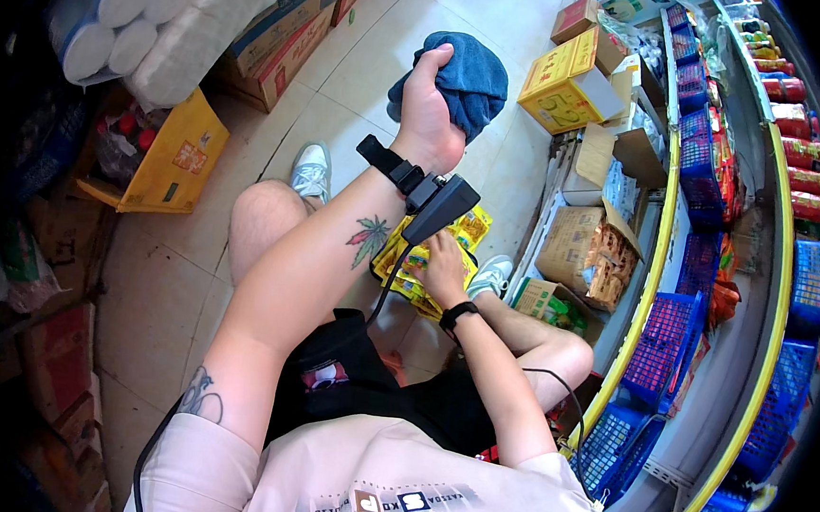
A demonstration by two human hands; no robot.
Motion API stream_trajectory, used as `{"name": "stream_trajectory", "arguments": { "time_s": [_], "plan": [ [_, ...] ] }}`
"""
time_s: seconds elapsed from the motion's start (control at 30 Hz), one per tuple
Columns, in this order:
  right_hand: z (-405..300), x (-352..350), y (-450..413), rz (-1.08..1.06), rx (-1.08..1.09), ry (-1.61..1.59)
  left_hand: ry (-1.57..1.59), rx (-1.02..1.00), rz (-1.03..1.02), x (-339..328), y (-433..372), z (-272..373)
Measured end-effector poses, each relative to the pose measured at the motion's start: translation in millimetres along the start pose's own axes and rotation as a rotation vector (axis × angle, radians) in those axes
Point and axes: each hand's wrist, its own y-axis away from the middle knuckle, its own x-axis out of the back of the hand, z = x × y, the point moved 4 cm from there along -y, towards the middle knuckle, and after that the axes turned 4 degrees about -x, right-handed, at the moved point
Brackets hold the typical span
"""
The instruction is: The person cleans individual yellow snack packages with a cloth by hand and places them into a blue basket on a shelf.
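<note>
My left hand [431, 108] is raised out in front of me and grips a bunched dark blue cloth [468, 82], its thumb over the cloth's near side. A black strap with a black cabled device [442, 205] sits on that wrist. Lower down, between my feet, my right hand [445, 269] rests on a pile of yellow plastic snack packets [398, 269]. Its fingers touch the packets, but whether they pinch one cannot be made out. The left forearm and the device hide part of the pile. A black band [457, 313] circles the right wrist.
To the right run shelves with yellow edge strips [660, 252] and blue plastic baskets [664, 338]. Opened cartons [571, 246] and a yellow box [561, 77] stand along them. On the left are another yellow carton [174, 157] and wrapped paper rolls [123, 18]. The floor is tiled [157, 295].
</note>
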Motion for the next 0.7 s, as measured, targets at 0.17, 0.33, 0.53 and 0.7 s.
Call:
{"name": "stream_trajectory", "arguments": {
  "time_s": [0.17, 0.33, 0.53, 0.7],
  "plan": [
    [2, -41, -12, -0.141, 0.12, 0.151, -0.026, -0.016, 0.009, 2, -1, -4],
    [15, -66, 1, -0.046, 0.03, 0.124, -0.017, -0.027, 0.004, 5, -9, -5],
    [26, -63, -8, -0.142, -0.051, 0.056, -0.036, -0.06, 0.042, 6, -16, -18],
    [76, 5, -66, 0.314, -0.131, -0.375, -0.071, -0.052, 0.094, 12, -16, -17]
  ]
}}
